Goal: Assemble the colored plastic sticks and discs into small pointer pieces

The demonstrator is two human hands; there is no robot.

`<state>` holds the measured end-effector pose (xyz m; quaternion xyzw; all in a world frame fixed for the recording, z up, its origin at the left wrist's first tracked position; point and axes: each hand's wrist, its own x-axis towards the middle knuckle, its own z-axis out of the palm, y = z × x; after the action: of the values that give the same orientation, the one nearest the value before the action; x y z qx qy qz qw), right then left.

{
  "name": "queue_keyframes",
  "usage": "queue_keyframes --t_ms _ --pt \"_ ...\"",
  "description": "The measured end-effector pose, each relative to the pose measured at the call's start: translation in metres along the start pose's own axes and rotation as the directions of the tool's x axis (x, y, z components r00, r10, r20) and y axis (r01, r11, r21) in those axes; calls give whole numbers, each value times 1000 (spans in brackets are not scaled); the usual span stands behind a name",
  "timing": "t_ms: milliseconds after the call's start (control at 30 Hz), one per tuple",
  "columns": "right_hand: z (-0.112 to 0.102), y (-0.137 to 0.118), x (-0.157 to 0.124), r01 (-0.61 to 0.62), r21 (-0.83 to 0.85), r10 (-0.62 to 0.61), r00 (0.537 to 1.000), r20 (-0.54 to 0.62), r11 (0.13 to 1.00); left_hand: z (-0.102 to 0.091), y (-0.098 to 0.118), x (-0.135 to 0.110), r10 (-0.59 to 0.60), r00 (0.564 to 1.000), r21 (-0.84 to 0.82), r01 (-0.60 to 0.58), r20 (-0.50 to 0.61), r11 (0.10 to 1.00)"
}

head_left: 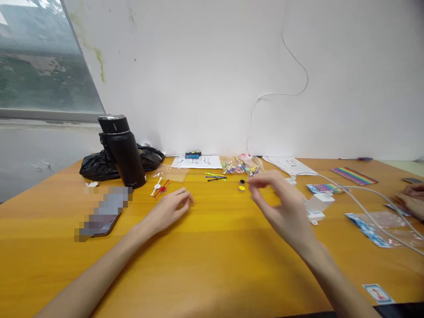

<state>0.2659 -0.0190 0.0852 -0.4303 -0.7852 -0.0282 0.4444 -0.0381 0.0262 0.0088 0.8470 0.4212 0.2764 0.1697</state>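
Note:
My left hand (168, 210) rests on the orange table (205, 247), fingers loosely spread and flat, with nothing in it. Just beyond it lie a white stick and a red stick (160, 186). My right hand (281, 203) hovers above the table, slightly blurred, with fingers and thumb apart and nothing visible between them. Its fingertips are nearest a small yellow round piece (241, 188) and a black one (242, 181). Thin coloured sticks (215, 176) lie farther back, next to a clear bag of coloured parts (241, 165).
A black flask (122, 150) and a black plastic bag (96, 167) stand back left, with a phone (102, 212) in front. A paper sheet (197, 162), a blue screwdriver (193, 154), a white charger (318, 205) with its cable, a rainbow strip (353, 175) and plastic bags (374, 225) lie around. Another person's hands (412, 198) show at the right edge.

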Motion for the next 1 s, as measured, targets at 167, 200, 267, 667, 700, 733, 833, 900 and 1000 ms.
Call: queue_keyframes --t_ms 167,200,267,667,700,733,833,900,1000 --pt "44 92 14 -179 -264 236 950 204 948 8 1 -1 11 1000 -27 -10 19 1000" --pt "52 109 15 -198 -314 277 933 230 929 10 1 -1 13 1000 -31 -12 23 999" --pt "65 132 17 -200 -376 312 913 264 905 12 1 -1 14 1000 -36 -13 28 999" --pt "79 124 22 -263 -130 278 953 118 956 18 4 1 -42 999 -211 38 -12 977" --pt "82 113 22 -258 -25 259 961 96 966 22 4 1 -79 997 -305 69 -19 950" --pt "87 100 20 -252 110 241 965 103 961 25 4 2 -120 993 -418 103 -16 903" --pt "111 59 8 -300 457 180 941 288 837 38 4 3 -196 980 -694 170 43 699" --pt "128 36 -2 -393 575 151 894 422 717 43 4 4 -206 977 -742 182 60 646" --pt "143 20 -13 -514 651 109 823 557 559 47 1 6 -229 972 -721 192 48 666"
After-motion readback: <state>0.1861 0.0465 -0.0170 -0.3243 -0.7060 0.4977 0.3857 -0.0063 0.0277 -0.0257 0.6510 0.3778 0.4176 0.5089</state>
